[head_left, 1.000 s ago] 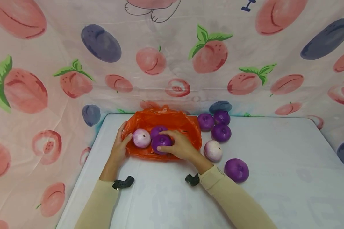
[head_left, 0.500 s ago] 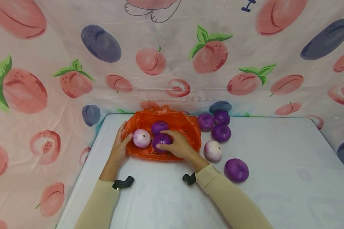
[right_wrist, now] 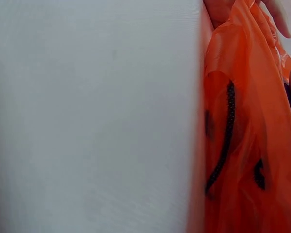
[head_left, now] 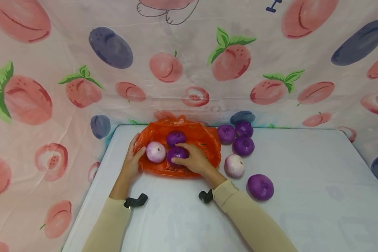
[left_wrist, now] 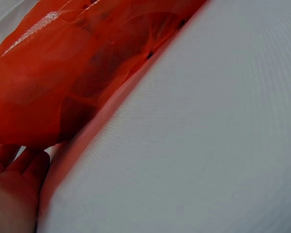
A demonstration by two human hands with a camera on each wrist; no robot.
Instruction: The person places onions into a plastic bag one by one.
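Note:
An orange plastic bag (head_left: 159, 132) lies with its mouth spread wide at the back left of the table. My left hand (head_left: 132, 161) grips its left rim, thumb over the edge and fingers outside, as the left wrist view also shows of the bag (left_wrist: 34, 92). Inside the bag, my right hand (head_left: 196, 159) holds a purple onion (head_left: 175, 154) between thumb and fingers. A pale onion (head_left: 155, 152) sits left of it, near my left thumb. Just behind is another purple onion (head_left: 175, 137). Orange plastic (right_wrist: 247, 102) with black markings fills the right side of the right wrist view.
Right of the bag, purple onions cluster at the back, one of them the nearest onion (head_left: 243, 146). A whitish onion (head_left: 234, 166) and a larger purple onion (head_left: 260, 187) lie closer. A fruit-print cloth (head_left: 189, 63) hangs behind the white table (head_left: 318, 182).
My right hand and forearm have shifted slightly left, and the held onion sits a little farther back. The purple onion behind has moved back and shows more fully. My left hand stays put.

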